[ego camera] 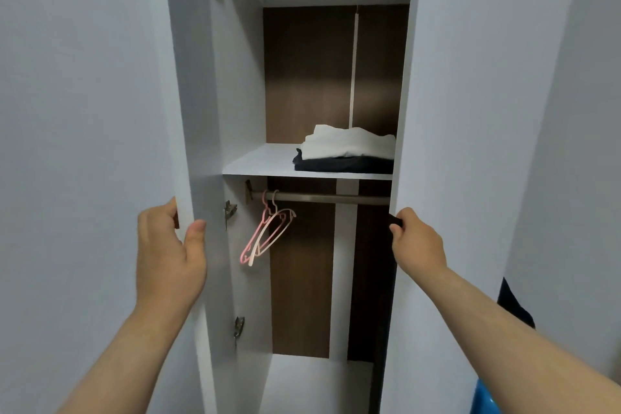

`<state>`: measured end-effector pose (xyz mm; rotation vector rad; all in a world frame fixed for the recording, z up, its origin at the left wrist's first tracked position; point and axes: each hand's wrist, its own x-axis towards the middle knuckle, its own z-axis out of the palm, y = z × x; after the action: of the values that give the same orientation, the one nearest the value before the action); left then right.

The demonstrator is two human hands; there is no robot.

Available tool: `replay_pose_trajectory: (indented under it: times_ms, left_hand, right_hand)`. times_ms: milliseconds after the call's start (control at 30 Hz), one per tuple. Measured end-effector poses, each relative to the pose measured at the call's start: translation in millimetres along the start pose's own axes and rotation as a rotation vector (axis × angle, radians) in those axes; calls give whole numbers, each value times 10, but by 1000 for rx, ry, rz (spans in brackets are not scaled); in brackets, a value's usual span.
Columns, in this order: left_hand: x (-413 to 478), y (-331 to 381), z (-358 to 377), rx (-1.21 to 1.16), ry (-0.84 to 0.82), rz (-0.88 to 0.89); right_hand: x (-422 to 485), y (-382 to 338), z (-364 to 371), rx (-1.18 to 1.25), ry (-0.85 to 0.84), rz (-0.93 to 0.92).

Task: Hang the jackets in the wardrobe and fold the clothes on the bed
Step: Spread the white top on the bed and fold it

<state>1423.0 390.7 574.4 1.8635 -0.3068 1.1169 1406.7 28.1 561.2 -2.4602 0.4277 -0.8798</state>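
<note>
Both hands are up at the wardrobe doors as I look in. My left hand point(169, 254) is wrapped around the free edge of the left door point(100, 111), thumb on the inner face and fingers behind it. My right hand point(416, 245) grips the edge of the right door point(470, 111), fingers curled out of sight around it, so each hand is closed on its door. The doors stand partly apart, leaving a tall gap into the wardrobe point(242, 77).

Just inside on the left wall I see two metal hinges point(230, 212), one above the other. Farther in, a metal rail point(329, 198) runs across under a white shelf point(265, 163). Two pink hangers point(265, 235) dangle at the rail's left end, close together and bare; no jacket is on the rail. On the shelf, toward the right, a folded white cloth point(349, 143) lies on top of a folded dark cloth point(342, 165). Behind everything is a brown wood-grain back panel point(302, 77).

At the far right edge a dark item point(514, 306) shows beside the right door; I cannot tell what it is.
</note>
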Motion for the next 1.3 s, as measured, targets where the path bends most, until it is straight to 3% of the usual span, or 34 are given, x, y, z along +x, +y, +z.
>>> replay_pose_trajectory:
  times_ms: [200, 467, 800, 1300]
  left_hand:
    - [-238, 171, 360, -133, -176, -18]
    - [-246, 301, 933, -6, -414, 210]
    - [-227, 500, 1912, 168, -386, 186]
    - [-225, 555, 2302, 202, -338, 164]
  right_hand:
    - [71, 11, 63, 8, 0, 5]
    - [136, 47, 106, 44, -26, 2]
    - [223, 182, 158, 104, -59, -99]
    - [397, 242, 313, 149, -88, -209]
